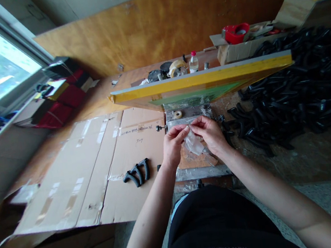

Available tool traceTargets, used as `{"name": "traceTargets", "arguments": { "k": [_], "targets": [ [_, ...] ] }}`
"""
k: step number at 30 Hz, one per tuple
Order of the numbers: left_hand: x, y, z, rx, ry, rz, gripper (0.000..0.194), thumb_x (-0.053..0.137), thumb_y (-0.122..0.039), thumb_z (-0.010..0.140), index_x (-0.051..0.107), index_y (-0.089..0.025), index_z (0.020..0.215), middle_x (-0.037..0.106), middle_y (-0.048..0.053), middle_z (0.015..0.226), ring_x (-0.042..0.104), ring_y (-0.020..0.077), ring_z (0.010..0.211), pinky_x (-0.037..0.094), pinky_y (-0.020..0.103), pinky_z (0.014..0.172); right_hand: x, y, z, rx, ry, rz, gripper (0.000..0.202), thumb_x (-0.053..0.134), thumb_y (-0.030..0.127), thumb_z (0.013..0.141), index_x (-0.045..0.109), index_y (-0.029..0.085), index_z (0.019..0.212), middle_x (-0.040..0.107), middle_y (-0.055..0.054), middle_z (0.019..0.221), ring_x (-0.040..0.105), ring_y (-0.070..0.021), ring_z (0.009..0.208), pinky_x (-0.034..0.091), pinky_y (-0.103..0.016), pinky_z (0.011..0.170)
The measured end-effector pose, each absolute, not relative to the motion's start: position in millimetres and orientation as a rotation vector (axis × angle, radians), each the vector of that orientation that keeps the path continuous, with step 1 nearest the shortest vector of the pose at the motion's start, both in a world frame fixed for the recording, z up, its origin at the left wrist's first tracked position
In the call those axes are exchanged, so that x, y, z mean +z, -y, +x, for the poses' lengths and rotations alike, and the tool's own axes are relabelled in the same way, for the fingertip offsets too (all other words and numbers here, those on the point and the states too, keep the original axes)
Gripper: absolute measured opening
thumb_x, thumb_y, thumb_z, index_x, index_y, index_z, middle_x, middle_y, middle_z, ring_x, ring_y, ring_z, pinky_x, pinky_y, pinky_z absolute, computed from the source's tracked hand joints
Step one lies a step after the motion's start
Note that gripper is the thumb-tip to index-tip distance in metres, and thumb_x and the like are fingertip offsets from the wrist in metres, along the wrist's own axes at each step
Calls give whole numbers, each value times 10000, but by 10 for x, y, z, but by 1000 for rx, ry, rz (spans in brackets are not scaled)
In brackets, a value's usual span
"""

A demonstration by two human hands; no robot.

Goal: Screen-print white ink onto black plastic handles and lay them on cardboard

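My left hand (pixel 174 141) and my right hand (pixel 208 132) meet over the metal base of a bench fixture (pixel 204 172). Thumbs and forefingers of both are pinched on a crumpled, translucent plastic sheet (pixel 193 143) that hangs between them. Just beyond the hands, a roll of tape (pixel 177 114) lies on the metal plate. A yellow-edged screen frame (pixel 202 78) with a green mesh is raised above the fixture's far side. To the left, several curved black parts (pixel 137 173) rest together on flattened cardboard (pixel 110 149).
A large heap of black curved parts (pixel 289 97) covers the right side. Behind the frame stand a red-capped bottle (pixel 193 61) and tape rolls. A red tape dispenser (pixel 235 33) sits in a cardboard box (pixel 235 50). Dark red boxes (pixel 54 109) line the window side.
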State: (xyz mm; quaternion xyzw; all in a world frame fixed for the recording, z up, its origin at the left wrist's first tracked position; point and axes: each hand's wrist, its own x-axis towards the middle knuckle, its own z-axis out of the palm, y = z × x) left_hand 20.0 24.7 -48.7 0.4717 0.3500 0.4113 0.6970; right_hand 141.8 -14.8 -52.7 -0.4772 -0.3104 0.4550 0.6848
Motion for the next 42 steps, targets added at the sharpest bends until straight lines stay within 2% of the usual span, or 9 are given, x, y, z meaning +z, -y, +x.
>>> {"name": "traceTargets", "arguments": {
  "k": [6,11,16,27,42],
  "targets": [
    [-473,-270,232,956,-810,1054,207,770,-340,683,658,-175,738,595,-33,629,480,79,549,354,221,557,-512,194,1358,1037,677,-1063,293,766,432,646,636,204,776,658,0,745,583,-136,676,473,-262,633],
    [-422,-299,326,1071,-834,1085,208,752,-343,690,676,-174,785,636,-5,720,536,98,646,403,224,626,-496,103,1368,983,755,-1077,384,799,474,630,688,213,889,713,-41,882,644,-182,815,510,-315,748],
    [-306,-321,449,1124,-755,1026,209,755,-348,695,688,-178,798,646,-7,744,543,93,652,410,235,647,-378,-35,1394,927,698,-1036,364,802,523,623,688,220,790,711,-41,811,649,-182,762,534,-329,713],
    [-155,-467,602,1191,-703,820,213,787,-293,619,634,-144,631,586,-25,622,508,72,576,372,227,599,-242,-192,1377,870,572,-938,291,835,421,577,689,215,721,713,-13,763,646,-146,692,533,-280,649],
    [-181,-560,636,1195,-727,816,171,769,-282,648,661,-155,687,649,13,722,609,127,719,445,255,685,-218,-252,1375,847,534,-970,248,819,385,581,713,213,726,712,-14,737,653,-153,692,534,-283,633]
  ]
}}
